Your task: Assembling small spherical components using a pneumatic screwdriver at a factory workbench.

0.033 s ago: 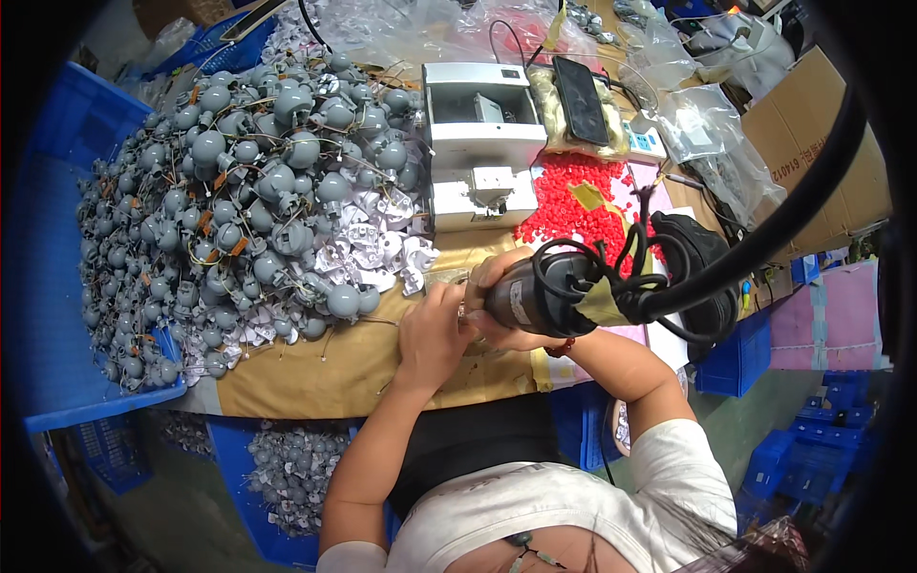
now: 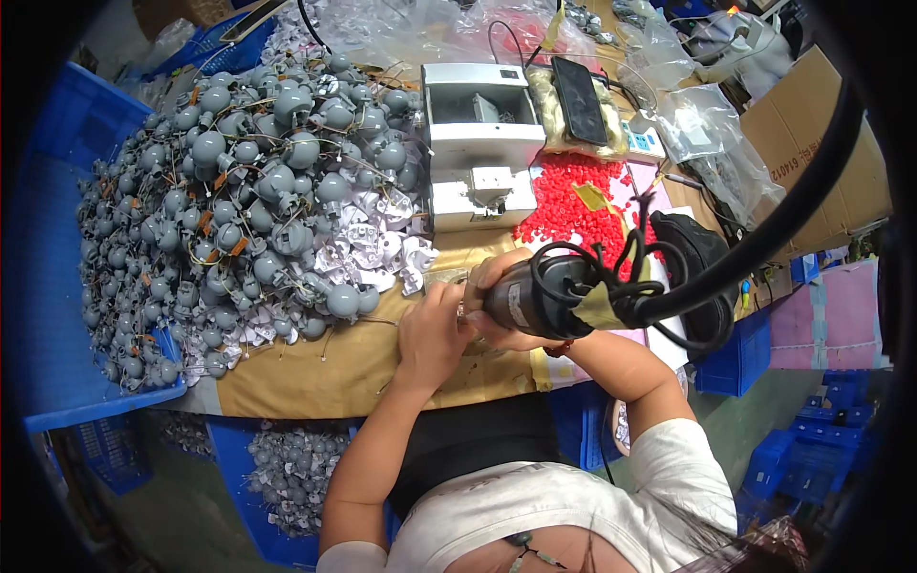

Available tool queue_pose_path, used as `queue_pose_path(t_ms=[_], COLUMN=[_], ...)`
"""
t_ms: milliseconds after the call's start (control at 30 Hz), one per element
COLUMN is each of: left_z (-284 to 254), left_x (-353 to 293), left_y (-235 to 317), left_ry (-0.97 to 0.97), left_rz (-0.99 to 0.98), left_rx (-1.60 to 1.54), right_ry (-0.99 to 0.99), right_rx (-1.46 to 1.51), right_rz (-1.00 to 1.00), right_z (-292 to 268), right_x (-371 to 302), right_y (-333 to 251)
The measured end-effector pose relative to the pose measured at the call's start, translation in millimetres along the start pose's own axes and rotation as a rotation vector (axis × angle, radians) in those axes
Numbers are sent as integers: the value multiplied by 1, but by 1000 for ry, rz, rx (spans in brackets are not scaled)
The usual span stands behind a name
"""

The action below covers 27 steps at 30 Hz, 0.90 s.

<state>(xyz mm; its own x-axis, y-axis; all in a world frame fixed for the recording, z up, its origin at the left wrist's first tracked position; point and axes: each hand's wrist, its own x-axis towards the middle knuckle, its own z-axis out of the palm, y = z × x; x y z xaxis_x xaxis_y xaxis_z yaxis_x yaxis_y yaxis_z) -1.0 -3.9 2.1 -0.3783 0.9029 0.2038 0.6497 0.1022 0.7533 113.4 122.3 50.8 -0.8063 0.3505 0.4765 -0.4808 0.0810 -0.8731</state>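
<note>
At mid-frame, the right hand clamps its fingers round a black corded power tool; the left hand curls alongside (I cannot tell its fingers' hold).

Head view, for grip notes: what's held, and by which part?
Right hand: apparently a black corded cylindrical tool, by its lower end. Left hand: cannot tell.

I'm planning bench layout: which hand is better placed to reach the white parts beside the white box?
Probably the left hand: it's nearer the white parts; the right hand is farther right, partly hidden by the dark cylinder.
</note>
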Motion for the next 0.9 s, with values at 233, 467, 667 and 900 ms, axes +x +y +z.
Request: queue_pose_path(t_ms=[233,467,667,900], left_z=[4,-1,4,10], left_x=[-2,-1,-3,-9], left_y=[-8,4,-1,-7], left_ry=[-22,-9,50,112], left_rz=[46,-60,23,162], left_rx=[44,127,79,126], right_ry=[-59,403,835,241], right_rx=[-249,-216,-278,-866], right_rz=[109,251,266,168], right_z=[-2,-30,-98,-34], right_x=[-1,32,11,-39], right_y=[-8,-26,4,26])
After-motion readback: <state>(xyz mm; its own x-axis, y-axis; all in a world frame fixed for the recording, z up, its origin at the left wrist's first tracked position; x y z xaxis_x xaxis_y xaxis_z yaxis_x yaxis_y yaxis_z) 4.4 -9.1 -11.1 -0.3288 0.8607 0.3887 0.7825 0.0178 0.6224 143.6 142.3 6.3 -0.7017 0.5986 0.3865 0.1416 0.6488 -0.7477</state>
